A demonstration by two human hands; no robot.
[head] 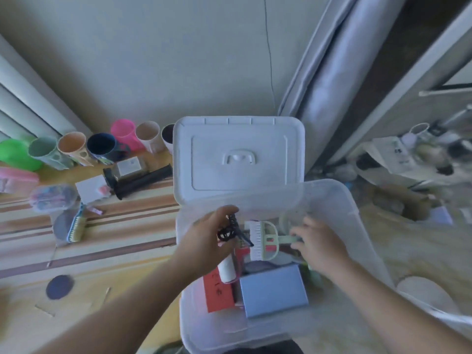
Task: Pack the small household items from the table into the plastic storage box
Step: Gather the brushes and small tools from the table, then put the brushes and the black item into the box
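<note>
Packing part done. Left on the bench [107, 254]: a row of cups [102, 146], a black roller [143, 181], a brush [76, 227], small packets. Left hand [207, 241] pinches a black clip [231, 231] over the box [342, 208]. Right hand [316, 244], inside the box, grips a green dustpan [268, 238] above cartons already packed.

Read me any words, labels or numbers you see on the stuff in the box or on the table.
None can be read.
Red card in the storage box: dark marks, too blurred.
White card on the table: small print, too blurred.
Dark mug: a coloured picture, no readable words.
</note>
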